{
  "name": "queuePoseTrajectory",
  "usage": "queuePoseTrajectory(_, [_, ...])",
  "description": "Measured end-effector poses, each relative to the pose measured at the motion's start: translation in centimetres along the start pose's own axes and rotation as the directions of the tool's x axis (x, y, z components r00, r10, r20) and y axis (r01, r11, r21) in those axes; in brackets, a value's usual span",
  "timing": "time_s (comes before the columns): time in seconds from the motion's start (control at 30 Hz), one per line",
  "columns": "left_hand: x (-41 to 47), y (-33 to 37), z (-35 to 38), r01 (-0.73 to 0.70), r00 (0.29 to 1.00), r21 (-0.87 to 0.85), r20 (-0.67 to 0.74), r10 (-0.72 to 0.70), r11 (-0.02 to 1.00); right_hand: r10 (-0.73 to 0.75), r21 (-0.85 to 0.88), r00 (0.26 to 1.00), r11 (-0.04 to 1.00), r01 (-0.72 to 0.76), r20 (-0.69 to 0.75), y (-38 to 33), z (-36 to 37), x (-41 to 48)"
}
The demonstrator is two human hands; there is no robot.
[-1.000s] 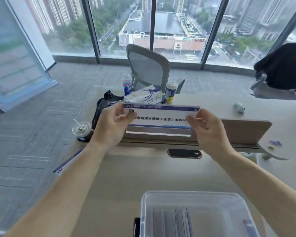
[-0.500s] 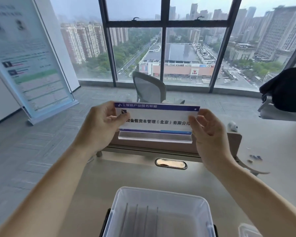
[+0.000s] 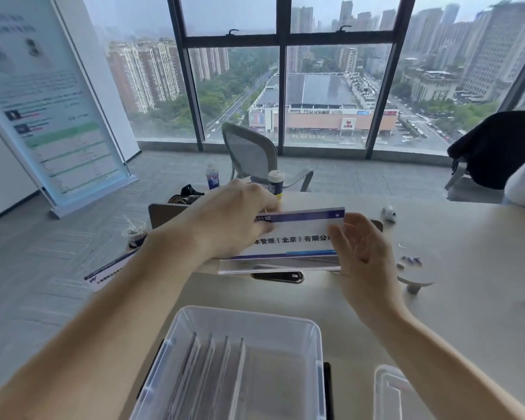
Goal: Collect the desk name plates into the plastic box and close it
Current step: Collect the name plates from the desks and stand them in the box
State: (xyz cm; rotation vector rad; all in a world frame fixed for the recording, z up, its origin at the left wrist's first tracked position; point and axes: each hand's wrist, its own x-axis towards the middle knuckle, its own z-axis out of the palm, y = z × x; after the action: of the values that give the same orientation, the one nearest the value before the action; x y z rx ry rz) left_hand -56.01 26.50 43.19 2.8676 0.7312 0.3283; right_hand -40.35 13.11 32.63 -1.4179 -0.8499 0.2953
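**Plate tipped flat above the box, left hand now over its top**

Plate (image 3: pixel 297 237) attitude differs from half a second ago: then it stood upright facing the camera, pinched at both short ends; now its top edge leans away, printed face up, clear foot toward the viewer. Camera view has also dropped slightly, so more of the plastic box (image 3: pixel 194 328) shows.

Left hand (image 3: pixel 234 219): moved from the plate's left end to lie across its upper left part, palm down, knuckles up, fingers curled over the far edge. Grip clamped on the plate. Forearm runs in from lower left.

Right hand (image 3: pixel 361 253): at the plate's right end, palm turned left, fingers spread and loosely extended. Thumb side touches the plate's edge; fingers are apart, not wrapped round it.

Plate location: in the air over the desk (image 3: pixel 467 298), beyond the far rim of the plastic box, not inside it. Box sits open at the near edge; several plates stand on edge in it. Lid (image 3: pixel 394 392) lies just beside the box on the right.
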Motion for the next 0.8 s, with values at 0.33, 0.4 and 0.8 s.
queuePoseTrajectory(0.33, [-2.5,0.3,6.6,0.264,0.957,-0.284,-0.04,-0.286,0.922,0.636,0.389,0.728,0.622,-0.68,0.255,4.8,3.5,-3.8])
queuePoseTrajectory(0.4, [-3.1,0.1,9.4,0.331,0.936,-0.3,-0.018,-0.352,0.895,0.642,0.427,0.708,0.574,-0.699,0.296,6.0,4.9,-4.3])
queuePoseTrajectory(0.8, [-7.8,-2.5,21.7,0.514,0.855,-0.346,0.14,-0.499,0.785,0.8,0.211,0.501,0.455,-0.865,0.328,16.8,8.7,-10.2])
